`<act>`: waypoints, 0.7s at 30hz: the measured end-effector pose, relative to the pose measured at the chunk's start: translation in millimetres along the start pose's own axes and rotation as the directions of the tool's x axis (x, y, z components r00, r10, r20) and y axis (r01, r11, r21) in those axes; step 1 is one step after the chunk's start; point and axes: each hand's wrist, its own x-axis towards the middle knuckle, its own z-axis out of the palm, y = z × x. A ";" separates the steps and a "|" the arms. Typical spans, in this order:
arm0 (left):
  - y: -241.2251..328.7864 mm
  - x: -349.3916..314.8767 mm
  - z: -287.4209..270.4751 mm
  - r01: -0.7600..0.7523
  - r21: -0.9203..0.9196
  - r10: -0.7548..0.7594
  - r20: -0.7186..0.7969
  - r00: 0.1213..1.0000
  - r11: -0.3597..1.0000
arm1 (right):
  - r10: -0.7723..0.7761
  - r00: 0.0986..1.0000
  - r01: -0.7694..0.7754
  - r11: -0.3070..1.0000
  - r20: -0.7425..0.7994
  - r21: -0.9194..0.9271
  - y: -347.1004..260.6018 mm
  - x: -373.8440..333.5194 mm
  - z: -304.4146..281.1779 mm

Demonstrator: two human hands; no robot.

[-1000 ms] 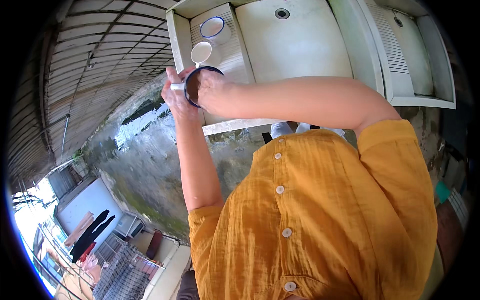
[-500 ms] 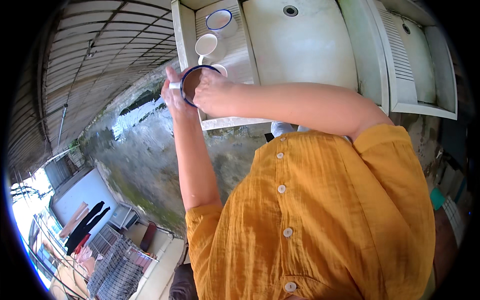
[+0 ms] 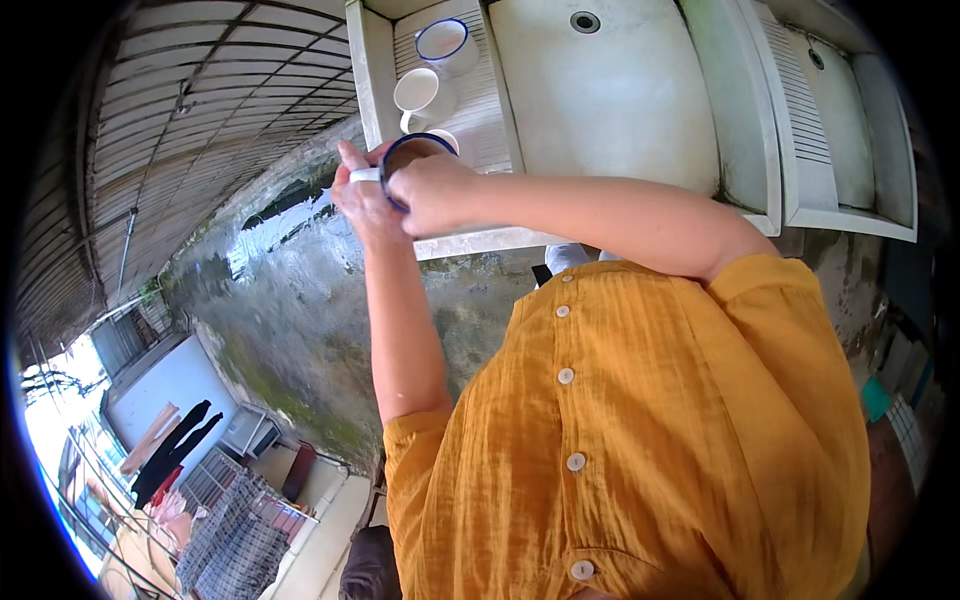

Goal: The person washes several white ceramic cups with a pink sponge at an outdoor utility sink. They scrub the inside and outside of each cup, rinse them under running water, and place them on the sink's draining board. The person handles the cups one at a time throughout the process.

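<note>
At the near left corner of the sink unit, my left hand (image 3: 366,208) is closed round the outside of a mug with a dark blue rim (image 3: 404,153). The mug's white handle points left, past my fingers. Across my body reaches my right arm, with the right hand (image 3: 437,194) curled over the rim and its fingers down inside the mug. Those fingertips are hidden, and so is anything they hold. Beyond my hands, a plain white mug (image 3: 424,98) and another blue-rimmed mug (image 3: 450,55) rest on the ribbed drainboard. A further white cup (image 3: 447,138) is partly hidden behind the held mug.
Right of the ribbed drainboard (image 3: 482,90) lies a pale, stained sink basin (image 3: 610,110) with a round drain (image 3: 585,22). A second ribbed sink (image 3: 850,130) stands farther right. Below the unit spreads wet, mossy concrete (image 3: 300,330). Laundry (image 3: 235,535) hangs at the lower left.
Both hands and the held mug have shifted slightly to the right. My right hand has turned within the mug and covers more of its opening. The other mugs stay in place on the drainboard.
</note>
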 end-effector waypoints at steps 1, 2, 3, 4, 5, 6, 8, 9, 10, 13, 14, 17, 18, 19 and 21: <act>2.3 0.7 10.6 0.046 -0.069 -0.051 -0.079 0.996 0.997 | 0.082 0.988 -0.022 0.911 -0.128 0.411 18.0 7.5 10.6; 5.9 0.9 21.5 0.078 -0.148 -0.102 -0.158 0.982 0.986 | 0.203 0.957 0.023 0.662 -0.209 0.749 32.1 13.8 13.0; 7.0 -1.2 25.8 0.100 -0.226 -0.157 -0.252 0.955 0.969 | 0.140 0.956 0.031 0.824 -0.257 0.566 32.4 18.3 7.0; 3.9 -1.7 35.2 0.079 -0.316 -0.196 -0.357 0.913 0.945 | 0.076 0.950 0.035 0.937 -0.304 0.347 30.4 21.4 0.6; -8.6 3.2 35.2 -0.064 0.000 0.060 -0.334 0.941 0.998 | 0.091 0.935 -0.004 0.969 -0.343 0.248 25.3 21.3 0.2; -22.4 6.3 32.2 -0.213 0.370 0.330 -0.289 0.899 0.904 | 0.099 0.921 -0.045 0.988 -0.376 0.151 17.7 20.8 3.4; -39.6 13.9 31.2 -0.273 0.544 0.483 -0.291 0.826 0.793 | 0.094 0.884 -0.135 0.989 -0.457 -0.057 4.1 20.0 6.5; -48.4 21.6 29.9 -0.232 0.439 0.403 -0.351 0.845 0.868 | 0.065 0.783 -0.117 0.992 -0.619 -0.044 0.3 23.2 21.1; -28.5 23.6 34.3 -0.124 0.061 0.136 -0.284 0.949 0.990 | 0.055 0.635 -0.119 0.993 -0.770 -0.027 6.7 25.8 28.9; 9.7 28.1 21.3 0.247 -0.442 -0.325 -0.109 0.939 0.862 | -0.295 0.711 0.165 0.952 -0.639 -0.257 11.5 -3.4 16.5; -15.2 33.1 7.0 0.198 -0.415 -0.301 -0.199 0.932 0.888 | -0.194 0.766 0.083 0.975 -0.613 -0.204 5.6 4.0 23.3; -26.8 31.8 24.2 -0.048 -0.587 -0.052 -0.151 0.987 0.808 | -0.047 0.797 -0.139 0.956 -0.602 -0.258 1.1 29.3 19.8; -16.2 31.1 35.4 -0.057 -0.687 -0.048 -0.132 0.990 0.725 | -0.115 0.780 -0.173 0.905 -0.615 -0.390 11.3 33.6 19.1; -6.2 28.3 41.2 -0.069 -0.772 -0.048 -0.127 0.991 0.632 | -0.243 0.746 -0.102 0.878 -0.620 -0.467 13.6 31.2 18.0; 29.0 13.4 20.6 -0.049 -0.096 0.031 -0.187 0.982 0.994 | -0.346 0.687 0.076 0.909 -0.639 -0.410 -0.3 13.9 14.0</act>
